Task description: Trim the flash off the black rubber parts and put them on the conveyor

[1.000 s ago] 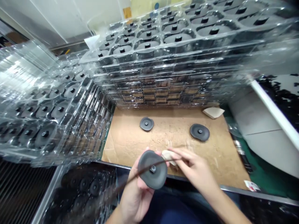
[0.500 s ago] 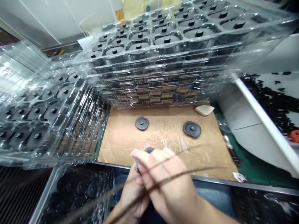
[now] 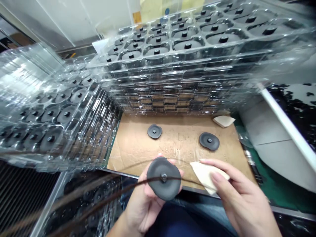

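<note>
My left hand [image 3: 145, 204] grips a round black rubber-like disc [image 3: 164, 189] with a small raised stud at its centre, its face turned up toward me. Fingers curl round the disc's edge from below. To the right, my right hand [image 3: 242, 191] pinches a folded cream-coloured cloth or pad [image 3: 204, 174] between thumb and fingers, apart from the disc. Beyond the hands, two similar objects rest on the cardboard [image 3: 133, 148]: a smaller-looking black disc [image 3: 154, 131] at left and another disc [image 3: 209, 141] at right.
Stacked clear plastic trays [image 3: 158, 74] of discs line the back, with another tray stack [image 3: 81, 131] at left. A second cream pad [image 3: 224, 121] lies at the cardboard's far right corner. A white bin wall [image 3: 283, 108] borders small black pieces at right. Blurred dark strands cross the view.
My hands were together, largely hiding a dark piece. Now they are apart: the right has moved right and shows the cream pad, while the left shows the whole disc.
</note>
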Demonstrator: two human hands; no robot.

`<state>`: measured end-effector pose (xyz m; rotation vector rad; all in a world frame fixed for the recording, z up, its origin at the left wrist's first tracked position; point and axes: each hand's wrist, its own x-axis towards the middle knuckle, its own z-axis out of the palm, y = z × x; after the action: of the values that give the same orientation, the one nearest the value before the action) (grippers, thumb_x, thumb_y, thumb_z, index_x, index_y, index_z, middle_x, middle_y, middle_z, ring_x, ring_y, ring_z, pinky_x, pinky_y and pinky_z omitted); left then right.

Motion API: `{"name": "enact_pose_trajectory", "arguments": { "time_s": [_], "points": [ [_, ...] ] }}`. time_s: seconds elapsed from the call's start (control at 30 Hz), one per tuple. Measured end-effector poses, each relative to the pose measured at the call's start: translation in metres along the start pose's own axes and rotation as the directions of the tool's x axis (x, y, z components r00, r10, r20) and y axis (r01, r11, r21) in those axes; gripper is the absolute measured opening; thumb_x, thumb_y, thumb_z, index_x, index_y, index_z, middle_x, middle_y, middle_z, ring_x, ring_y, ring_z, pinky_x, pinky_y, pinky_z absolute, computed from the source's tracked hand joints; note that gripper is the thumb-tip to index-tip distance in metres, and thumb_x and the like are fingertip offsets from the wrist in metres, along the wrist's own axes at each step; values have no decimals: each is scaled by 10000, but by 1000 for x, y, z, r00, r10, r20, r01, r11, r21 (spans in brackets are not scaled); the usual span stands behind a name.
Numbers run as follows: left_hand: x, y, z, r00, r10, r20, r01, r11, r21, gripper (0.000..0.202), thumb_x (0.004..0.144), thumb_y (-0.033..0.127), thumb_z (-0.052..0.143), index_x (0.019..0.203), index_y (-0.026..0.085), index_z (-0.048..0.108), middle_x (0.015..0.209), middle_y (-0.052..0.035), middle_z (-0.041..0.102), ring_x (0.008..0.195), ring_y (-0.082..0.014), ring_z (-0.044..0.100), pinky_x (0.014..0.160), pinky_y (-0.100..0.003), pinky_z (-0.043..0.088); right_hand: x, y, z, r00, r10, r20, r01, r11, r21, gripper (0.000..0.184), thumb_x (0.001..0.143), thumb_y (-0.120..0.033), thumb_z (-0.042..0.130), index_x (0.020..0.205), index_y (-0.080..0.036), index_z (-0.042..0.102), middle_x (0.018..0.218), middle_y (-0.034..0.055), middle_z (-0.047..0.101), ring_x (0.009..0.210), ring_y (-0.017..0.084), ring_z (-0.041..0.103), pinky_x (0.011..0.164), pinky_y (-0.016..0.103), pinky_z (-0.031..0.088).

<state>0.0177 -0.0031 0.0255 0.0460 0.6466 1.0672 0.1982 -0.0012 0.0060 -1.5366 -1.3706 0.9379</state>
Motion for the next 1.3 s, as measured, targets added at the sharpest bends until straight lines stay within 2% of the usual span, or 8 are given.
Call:
{"name": "enact_pose_trajectory", "arguments": {
  "time_s": [0.23, 0.5, 0.8, 0.9, 1.0, 1.13, 1.27, 1.3],
  "points": [
    [3, -2, -3, 999, 14, -33, -13, 1000, 23, 542, 534, 296, 777, 1049, 238, 619, 1122, -60, 630, 1005, -268, 599, 792, -316, 519, -14, 4, 14, 955, 260, 145, -289, 928, 236, 238, 781, -401, 581, 919, -235, 681, 931, 32, 689, 860, 191, 640, 737, 224, 524],
    [3, -6, -10, 997, -7, -75, 6, 1000, -11, 710, 642, 317, 708, 1284, 264, 409, 1217, -101, 580, 1103, -268, 542, 926, -341, 435, -17, 6, 17, 959, 249, 133, -273, 940, 207, 254, 766, -429, 584, 901, -240, 687, 864, 26, 701, 810, 203, 649, 757, 277, 531],
    [3, -6, -14, 995, 23, -102, -25, 1000, -10, 593, 690, 289, 669, 1245, 236, 467, 1221, -104, 577, 1093, -271, 552, 940, -344, 433, -13, 23, 17, 979, 174, 103, -181, 982, 61, 296, 792, -434, 544, 959, -228, 677, 973, 39, 687, 908, 222, 636, 763, 293, 532],
    [2, -9, -16, 993, 40, -108, -39, 999, 8, 627, 672, 309, 683, 1253, 238, 458, 1191, -105, 596, 1070, -265, 566, 961, -361, 411, -8, 6, 12, 993, 108, 48, -108, 994, -12, 250, 817, -393, 524, 957, -245, 669, 972, 26, 681, 906, 208, 631, 757, 282, 527],
    [-1, -15, -16, 991, 72, -111, -63, 995, 78, 604, 654, 309, 702, 1218, 234, 500, 1162, -98, 612, 1033, -245, 583, 957, -375, 407, -6, -23, 15, 990, -133, 48, 136, 987, -82, 224, 848, -290, 496, 1025, -249, 627, 1015, 28, 663, 937, 191, 618, 706, 252, 529],
    [-6, -19, -16, 990, 35, -135, -8, 980, 197, 478, 647, 281, 714, 1105, 211, 596, 1080, -86, 652, 1017, -237, 581, 943, -364, 413, -10, -52, 27, 848, -514, 129, 528, 839, -133, 273, 839, -132, 443, 1077, -161, 575, 943, 69, 672, 844, 184, 623, 729, 303, 512],
    [-5, -18, -18, 982, 71, -174, -28, 970, 240, 547, 596, 216, 749, 1115, 256, 583, 1058, -50, 661, 961, -225, 607, 902, -346, 444, -9, -60, 30, 820, -431, 377, 504, 856, -118, 244, 843, -129, 412, 961, -191, 616, 834, 34, 672, 700, 154, 614, 649, 270, 506],
    [-4, -19, -17, 983, 81, -163, -40, 969, 243, 552, 598, 212, 746, 1123, 250, 579, 1054, -53, 662, 948, -224, 613, 898, -349, 447, -7, -61, 31, 828, -417, 375, 494, 859, -134, 242, 846, -134, 407, 937, -194, 623, 825, 31, 671, 692, 153, 612, 647, 270, 503]
  ]
}}
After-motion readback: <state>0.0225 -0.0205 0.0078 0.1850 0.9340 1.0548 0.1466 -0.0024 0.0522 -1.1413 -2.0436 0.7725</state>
